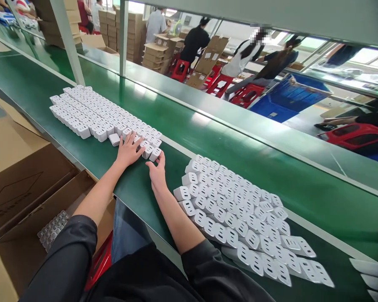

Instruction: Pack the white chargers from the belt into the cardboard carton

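Observation:
A large block of small white charger plugs (91,112) lies in tight rows on the green conveyor belt (182,138). My left hand (128,152) rests flat, fingers spread, against the near end of that block. My right hand (157,171) sits beside it, its fingers curled around a few plugs (151,152) at the block's corner. One plug (114,139) lies loose just left of my left hand. A second block of the same white plugs (236,214) covers the belt to the right of my right forearm.
Open cardboard boxes (28,188) stand below the belt at left, one holding a tray of plugs (53,228). A metal post (69,46) rises behind the left block. Beyond the belt, people sit on red stools (180,69) among stacked cartons and a blue bin (286,100).

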Action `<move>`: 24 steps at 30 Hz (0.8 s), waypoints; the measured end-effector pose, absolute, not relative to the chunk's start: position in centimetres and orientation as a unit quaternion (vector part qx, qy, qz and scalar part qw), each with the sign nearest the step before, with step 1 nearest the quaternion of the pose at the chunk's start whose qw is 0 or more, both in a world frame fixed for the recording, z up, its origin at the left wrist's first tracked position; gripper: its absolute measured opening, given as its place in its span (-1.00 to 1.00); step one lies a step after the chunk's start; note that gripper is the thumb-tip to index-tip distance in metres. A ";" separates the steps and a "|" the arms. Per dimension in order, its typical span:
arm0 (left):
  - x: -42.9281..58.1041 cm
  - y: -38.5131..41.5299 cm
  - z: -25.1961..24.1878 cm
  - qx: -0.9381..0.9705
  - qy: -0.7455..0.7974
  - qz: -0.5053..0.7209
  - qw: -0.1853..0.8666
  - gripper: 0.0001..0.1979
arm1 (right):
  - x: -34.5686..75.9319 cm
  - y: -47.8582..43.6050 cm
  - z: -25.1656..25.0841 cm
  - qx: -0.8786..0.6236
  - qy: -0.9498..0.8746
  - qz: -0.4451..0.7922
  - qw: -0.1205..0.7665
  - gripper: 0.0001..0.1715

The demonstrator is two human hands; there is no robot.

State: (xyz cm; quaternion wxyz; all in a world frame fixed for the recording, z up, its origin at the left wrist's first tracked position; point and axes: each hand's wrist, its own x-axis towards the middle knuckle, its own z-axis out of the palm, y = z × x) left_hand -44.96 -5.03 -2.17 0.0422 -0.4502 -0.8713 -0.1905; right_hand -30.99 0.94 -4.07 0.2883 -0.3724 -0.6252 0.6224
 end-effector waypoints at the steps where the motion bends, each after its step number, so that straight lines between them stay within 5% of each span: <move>1: -44.6 -5.3 -2.2 -0.449 -0.872 -0.190 0.044 -0.46 | -30.6 0.8 -3.9 -0.373 -0.628 0.622 0.283 -0.02; 9: -42.6 -9.7 -0.9 -0.517 -0.834 -0.182 0.063 -0.44 | -26.3 0.4 -4.9 -0.327 -0.679 0.609 0.249 -0.10; 15: -43.8 -8.6 0.2 -0.721 -0.681 -0.128 0.017 -0.19 | -26.5 0.9 -6.2 -0.277 -0.721 0.584 0.250 0.02; 24: -44.0 -5.7 -2.4 -0.734 -0.651 -0.193 -0.008 -0.37 | -26.2 0.7 -6.6 -0.274 -0.730 0.568 0.263 -0.06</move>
